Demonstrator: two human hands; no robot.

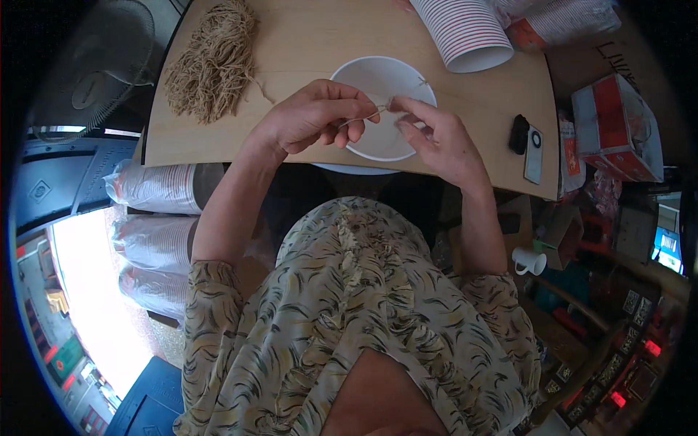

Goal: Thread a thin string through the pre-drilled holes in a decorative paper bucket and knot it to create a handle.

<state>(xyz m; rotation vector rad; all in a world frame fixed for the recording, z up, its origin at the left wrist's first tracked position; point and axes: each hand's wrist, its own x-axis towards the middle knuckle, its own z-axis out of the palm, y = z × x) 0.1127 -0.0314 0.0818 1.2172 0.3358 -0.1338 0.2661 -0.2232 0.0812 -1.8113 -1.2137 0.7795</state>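
My left hand [316,116] pinches a thin tan string [381,109] between thumb and fingers. Opposite it, my right hand [449,149] has its fingertips closed at the other end of that short stretch. Both hands meet above a white paper bucket [354,67], which stands at the table's near edge and is partly covered by them. A small bit of string [423,82] shows at the bucket's upper right rim. Further left lies a thick bundle of tan strings [212,62], one loose strand trailing toward my left wrist.
A nested stack of paper buckets [469,36] lies at the back right of the wooden table [305,43]. A phone-like device [534,156] and a black case [518,134] rest near its right edge. Wrapped bucket stacks [156,240] sit lower left; a fan [94,83] stands beyond.
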